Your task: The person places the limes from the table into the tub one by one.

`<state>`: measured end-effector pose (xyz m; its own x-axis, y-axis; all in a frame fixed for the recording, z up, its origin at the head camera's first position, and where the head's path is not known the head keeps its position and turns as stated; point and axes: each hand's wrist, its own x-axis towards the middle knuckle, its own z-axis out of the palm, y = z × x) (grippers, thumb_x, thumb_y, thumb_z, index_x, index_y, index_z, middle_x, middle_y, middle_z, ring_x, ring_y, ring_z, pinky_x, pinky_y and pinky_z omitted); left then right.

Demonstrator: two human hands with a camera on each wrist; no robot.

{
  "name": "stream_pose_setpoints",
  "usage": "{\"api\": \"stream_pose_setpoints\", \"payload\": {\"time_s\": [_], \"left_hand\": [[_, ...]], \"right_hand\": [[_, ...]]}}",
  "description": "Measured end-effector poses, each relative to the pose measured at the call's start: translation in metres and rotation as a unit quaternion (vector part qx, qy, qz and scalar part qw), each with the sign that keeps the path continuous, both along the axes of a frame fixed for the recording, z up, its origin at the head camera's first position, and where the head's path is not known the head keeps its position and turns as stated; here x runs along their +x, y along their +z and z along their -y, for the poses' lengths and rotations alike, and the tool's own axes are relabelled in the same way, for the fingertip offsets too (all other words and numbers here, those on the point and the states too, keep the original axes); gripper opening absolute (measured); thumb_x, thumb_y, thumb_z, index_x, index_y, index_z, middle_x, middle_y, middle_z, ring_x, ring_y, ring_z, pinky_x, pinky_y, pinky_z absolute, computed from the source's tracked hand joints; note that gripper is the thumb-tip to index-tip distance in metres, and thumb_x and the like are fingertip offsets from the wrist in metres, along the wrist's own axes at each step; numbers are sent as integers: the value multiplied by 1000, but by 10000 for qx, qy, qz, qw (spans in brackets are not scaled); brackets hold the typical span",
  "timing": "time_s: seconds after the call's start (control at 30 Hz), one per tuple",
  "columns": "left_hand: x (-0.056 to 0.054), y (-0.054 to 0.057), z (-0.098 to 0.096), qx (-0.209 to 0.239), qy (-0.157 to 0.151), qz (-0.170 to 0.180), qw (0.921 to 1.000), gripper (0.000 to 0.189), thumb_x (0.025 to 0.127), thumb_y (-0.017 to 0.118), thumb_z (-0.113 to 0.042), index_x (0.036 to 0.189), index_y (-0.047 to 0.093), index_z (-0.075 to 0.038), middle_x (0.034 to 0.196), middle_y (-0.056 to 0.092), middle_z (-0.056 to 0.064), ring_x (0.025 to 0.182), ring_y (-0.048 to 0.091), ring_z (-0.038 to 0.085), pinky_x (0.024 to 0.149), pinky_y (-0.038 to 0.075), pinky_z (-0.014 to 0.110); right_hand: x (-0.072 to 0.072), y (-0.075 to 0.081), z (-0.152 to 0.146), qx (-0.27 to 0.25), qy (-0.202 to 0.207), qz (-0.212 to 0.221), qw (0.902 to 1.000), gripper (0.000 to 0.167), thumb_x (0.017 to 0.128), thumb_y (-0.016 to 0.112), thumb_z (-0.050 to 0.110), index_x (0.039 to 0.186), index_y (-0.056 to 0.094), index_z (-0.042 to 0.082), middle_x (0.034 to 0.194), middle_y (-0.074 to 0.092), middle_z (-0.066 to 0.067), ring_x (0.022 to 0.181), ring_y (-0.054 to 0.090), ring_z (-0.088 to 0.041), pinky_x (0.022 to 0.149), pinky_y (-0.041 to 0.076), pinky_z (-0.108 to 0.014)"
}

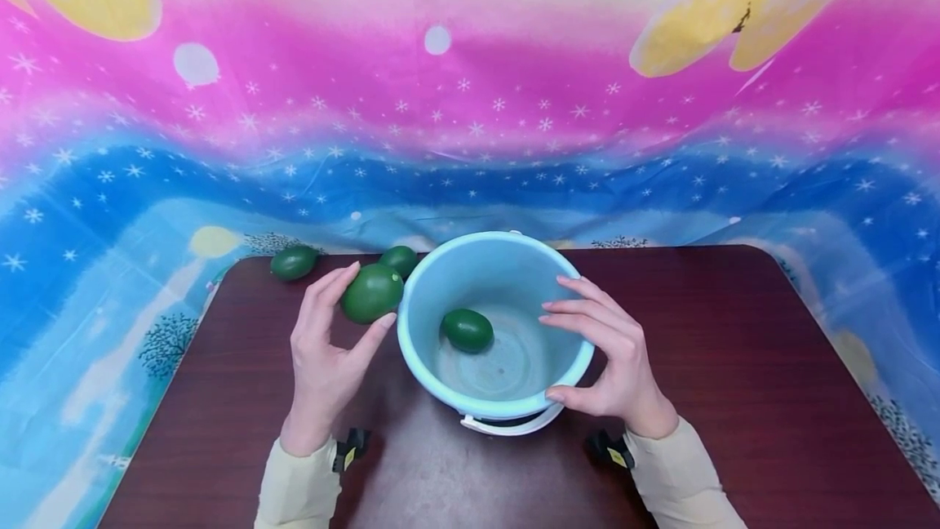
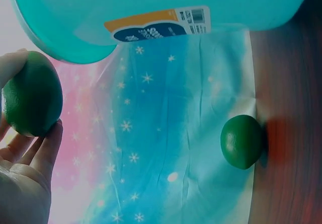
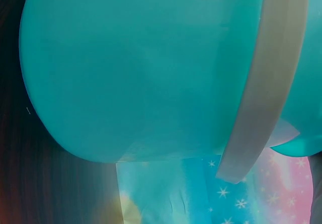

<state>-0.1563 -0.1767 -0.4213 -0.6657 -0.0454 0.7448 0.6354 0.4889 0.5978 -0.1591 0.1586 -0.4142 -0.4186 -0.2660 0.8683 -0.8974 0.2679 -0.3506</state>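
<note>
In the head view my left hand [image 1: 326,357] holds a smooth, oval green fruit [image 1: 370,294], lime-like in shape, between thumb and fingers. It is raised just left of the rim of a light blue bucket [image 1: 433,382]. The left wrist view also shows this green fruit [image 2: 34,94] in the fingers. My right hand [image 1: 613,357] holds the bucket's right side, its thumb at the front rim and its fingers reaching over the inside. Another green fruit [image 1: 467,331] lies on the bucket's bottom. The right wrist view is mostly filled by the bucket wall [image 3: 136,73].
Two more green fruits are at the table's back edge: one at the far left [image 1: 294,263], one [image 1: 399,260] behind the held fruit. The bucket's white handle [image 1: 514,428] hangs down in front. Behind the dark red table [image 1: 734,366] hangs a colourful cloth [image 1: 470,178].
</note>
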Motion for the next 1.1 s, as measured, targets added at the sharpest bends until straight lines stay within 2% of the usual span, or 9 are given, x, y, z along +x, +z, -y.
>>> {"api": "stream_pose_setpoints", "payload": {"time_s": [0.13,0.23,0.43,0.5,0.6,0.87,1.0,1.1], "left_hand": [[1,0,-2,50,-100,-42,9999,65,84,86,-25,139,61,-2,134,60,13,121,56,31,101,46,28],[3,4,-6,109,-206,-49,9997,64,86,84,-27,139,60,-1,135,60,14,123,56,31,103,46,29],[15,24,-20,454,-762,-160,9959,61,80,84,0,133,56,11,134,59,24,122,59,32,102,48,31],[17,28,-23,526,-907,-187,9943,60,80,83,3,132,55,13,135,58,26,122,59,32,102,48,32],[17,26,-24,540,-996,-237,9933,58,83,84,-3,131,55,13,135,58,26,122,60,32,101,49,31],[11,10,-20,538,-1023,-357,9927,61,87,84,-22,130,57,10,136,59,25,124,59,36,100,50,32],[13,11,-22,482,-1055,-395,9925,62,88,83,-27,129,58,11,135,59,25,123,59,35,100,50,32],[19,23,-28,462,-1085,-433,9921,59,89,82,-26,127,58,12,133,59,27,123,60,34,99,50,31]], "right_hand": [[0,-1,0,5,-2,22,10000,66,86,71,63,103,76,-1,101,72,-17,118,60,-44,111,39,-51],[0,-2,0,4,-1,26,10000,67,86,71,63,102,76,-2,102,73,-17,119,60,-42,111,38,-51],[-1,-1,-1,-12,4,-33,10000,67,85,72,63,101,76,-2,100,72,-18,116,60,-44,110,40,-50],[-1,-1,-1,-21,19,-46,10000,67,85,72,62,101,76,-3,99,72,-19,116,60,-45,110,40,-50],[-2,-1,-1,-24,36,-41,10000,67,85,73,62,101,76,-3,100,72,-18,116,60,-45,110,40,-49],[-1,-1,-1,-13,2,-23,10000,67,85,71,63,101,76,-2,101,73,-16,116,60,-45,110,40,-49],[-2,-3,-1,-12,4,-24,10000,68,85,71,63,101,76,-2,102,73,-16,117,60,-44,110,40,-48],[-3,-4,-1,-7,5,-28,10000,68,85,71,63,101,76,-2,101,73,-16,118,60,-42,110,40,-48]]}}
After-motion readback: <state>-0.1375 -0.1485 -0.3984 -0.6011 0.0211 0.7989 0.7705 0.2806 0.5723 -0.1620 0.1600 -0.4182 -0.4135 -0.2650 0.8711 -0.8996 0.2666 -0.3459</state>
